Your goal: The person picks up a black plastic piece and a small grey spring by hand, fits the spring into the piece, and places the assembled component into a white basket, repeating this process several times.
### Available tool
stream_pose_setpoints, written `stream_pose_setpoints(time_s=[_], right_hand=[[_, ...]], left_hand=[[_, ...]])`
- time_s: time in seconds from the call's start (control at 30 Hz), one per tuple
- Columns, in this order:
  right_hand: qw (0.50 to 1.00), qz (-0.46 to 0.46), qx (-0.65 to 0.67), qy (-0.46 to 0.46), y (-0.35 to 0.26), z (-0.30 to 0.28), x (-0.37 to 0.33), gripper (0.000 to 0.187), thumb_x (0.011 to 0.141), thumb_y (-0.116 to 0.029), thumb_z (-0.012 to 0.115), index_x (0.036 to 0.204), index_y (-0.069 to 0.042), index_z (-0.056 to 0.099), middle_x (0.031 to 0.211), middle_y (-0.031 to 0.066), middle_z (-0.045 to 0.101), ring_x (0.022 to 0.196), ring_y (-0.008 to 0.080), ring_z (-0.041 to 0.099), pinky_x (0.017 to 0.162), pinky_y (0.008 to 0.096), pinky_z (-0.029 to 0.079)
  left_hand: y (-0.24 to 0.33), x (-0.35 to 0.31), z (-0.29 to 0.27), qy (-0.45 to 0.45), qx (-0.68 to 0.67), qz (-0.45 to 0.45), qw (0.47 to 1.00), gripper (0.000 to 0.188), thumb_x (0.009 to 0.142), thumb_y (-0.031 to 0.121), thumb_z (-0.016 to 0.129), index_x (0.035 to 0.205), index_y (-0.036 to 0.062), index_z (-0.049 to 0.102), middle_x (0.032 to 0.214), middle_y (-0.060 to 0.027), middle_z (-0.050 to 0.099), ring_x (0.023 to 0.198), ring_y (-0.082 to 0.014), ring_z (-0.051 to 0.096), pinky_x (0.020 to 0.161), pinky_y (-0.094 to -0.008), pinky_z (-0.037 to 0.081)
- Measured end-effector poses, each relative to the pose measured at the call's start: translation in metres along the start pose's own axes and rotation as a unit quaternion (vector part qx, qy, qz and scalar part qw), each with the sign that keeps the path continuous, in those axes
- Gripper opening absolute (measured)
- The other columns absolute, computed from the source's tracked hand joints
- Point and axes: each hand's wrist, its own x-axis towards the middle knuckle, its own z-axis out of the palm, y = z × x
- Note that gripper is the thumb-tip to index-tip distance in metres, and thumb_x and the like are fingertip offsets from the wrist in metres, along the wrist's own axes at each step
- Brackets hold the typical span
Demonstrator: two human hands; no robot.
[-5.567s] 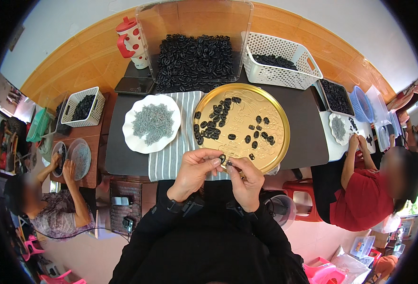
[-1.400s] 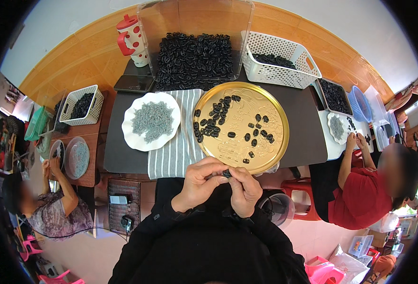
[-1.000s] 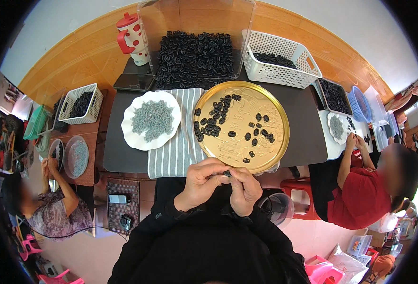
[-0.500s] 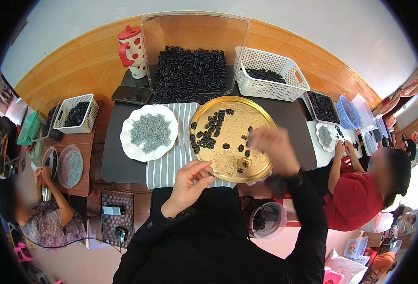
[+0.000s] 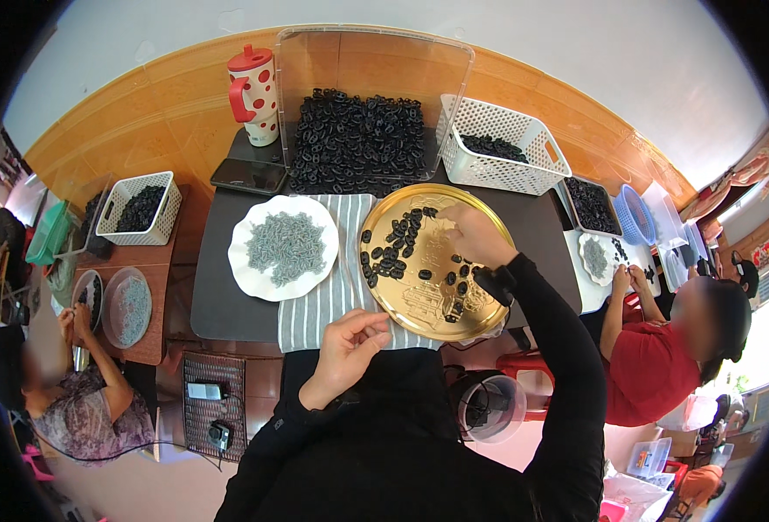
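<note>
Right hand (image 5: pixel 476 235) over gold tray (image 5: pixel 406 300); white plate (image 5: pixel 250 278) beside, striped cloth (image 5: pixel 328 296) between.

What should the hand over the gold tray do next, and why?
Probably close its fingers on one of the small black pieces and lift it. The right hand is stretched over the far side of the gold tray, where loose black pieces lie, while the left hand waits curled at the near edge of the striped cloth.
</note>
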Motion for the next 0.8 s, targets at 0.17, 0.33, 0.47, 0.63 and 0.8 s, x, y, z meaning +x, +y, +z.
stream_pose_setpoints(time_s=[0.17,0.33,0.47,0.63,0.8], right_hand=[[0.994,-0.009,-0.103,0.028,0.009,0.013,0.03,0.032,0.072,-0.002,0.062,0.104,0.002,0.062,0.093,0.0233,0.061,0.087,0.0377,0.06,0.076,0.0424,0.047],[0.994,-0.015,-0.096,-0.051,0.01,0.022,0.034,0.017,0.07,-0.003,0.063,0.086,0.002,0.062,0.077,0.0205,0.061,0.076,0.0359,0.06,0.068,0.0422,0.047],[0.984,-0.079,-0.047,-0.154,-0.005,0.018,0.006,0.011,0.073,-0.011,0.061,0.075,0.0,0.06,0.071,0.0193,0.06,0.074,0.0381,0.061,0.065,0.043,0.048],[0.993,-0.046,0.011,-0.104,-0.022,0.01,-0.031,0.01,0.077,-0.01,0.057,0.072,-0.001,0.058,0.07,0.0177,0.06,0.071,0.0371,0.06,0.064,0.043,0.047],[0.994,-0.056,0.001,-0.091,-0.021,0.008,-0.046,0.009,0.075,-0.009,0.057,0.079,-0.002,0.06,0.074,0.017,0.061,0.073,0.0351,0.061,0.066,0.0429,0.047]], left_hand=[[-0.001,-0.002,-0.002,-0.021,0.011,-0.009,1.0,0.024,0.086,-0.004,0.06,0.109,-0.0035,0.061,0.091,-0.0057,0.055,0.072,-0.0087,0.056,0.06,-0.0207,0.047],[0.002,-0.004,-0.003,-0.029,0.02,0.002,0.999,0.023,0.086,-0.003,0.06,0.109,-0.0034,0.061,0.09,-0.006,0.055,0.068,-0.0085,0.056,0.057,-0.0205,0.047],[-0.001,-0.004,-0.006,-0.032,0.021,-0.015,0.999,0.022,0.086,-0.002,0.06,0.109,-0.0031,0.061,0.091,-0.0062,0.055,0.068,-0.0084,0.056,0.056,-0.0199,0.046],[0.0,0.0,0.001,-0.037,0.026,0.004,0.999,0.023,0.087,-0.001,0.06,0.109,-0.0027,0.062,0.091,-0.0059,0.056,0.068,-0.0078,0.055,0.056,-0.0195,0.045],[0.006,0.0,0.01,-0.035,0.027,-0.027,0.999,0.023,0.083,0.0,0.064,0.106,-0.0022,0.063,0.085,-0.0055,0.059,0.07,-0.0087,0.056,0.06,-0.0198,0.043]])
